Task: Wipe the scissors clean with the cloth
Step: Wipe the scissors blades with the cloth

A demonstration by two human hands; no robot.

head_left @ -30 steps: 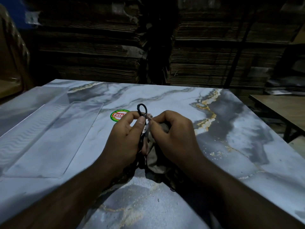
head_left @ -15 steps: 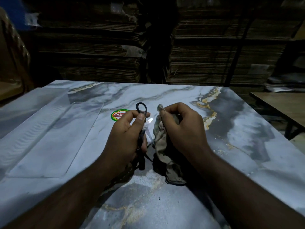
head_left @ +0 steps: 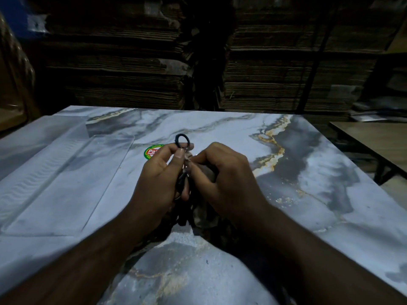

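Observation:
My left hand (head_left: 157, 179) grips a small pair of black-handled scissors (head_left: 182, 139) upright above the marble table; one finger loop sticks out above my thumb and fingers, the rest is mostly hidden in my palm. My right hand (head_left: 224, 175) pinches a crumpled grey-brown cloth (head_left: 206, 216) against the scissors just right of my left thumb. The cloth's loose end hangs down below both hands toward the tabletop.
The marble-patterned table (head_left: 308, 183) carries a round red-and-green sticker (head_left: 152, 151) just beyond my left hand and a clear plastic sheet (head_left: 66, 179) on its left side. Stacks of flattened cardboard (head_left: 123, 62) stand behind. A wooden table (head_left: 374, 137) is at right.
Half a second ago my right hand held the cloth apart from the scissors. It has moved left, and the cloth is pressed against the scissors again.

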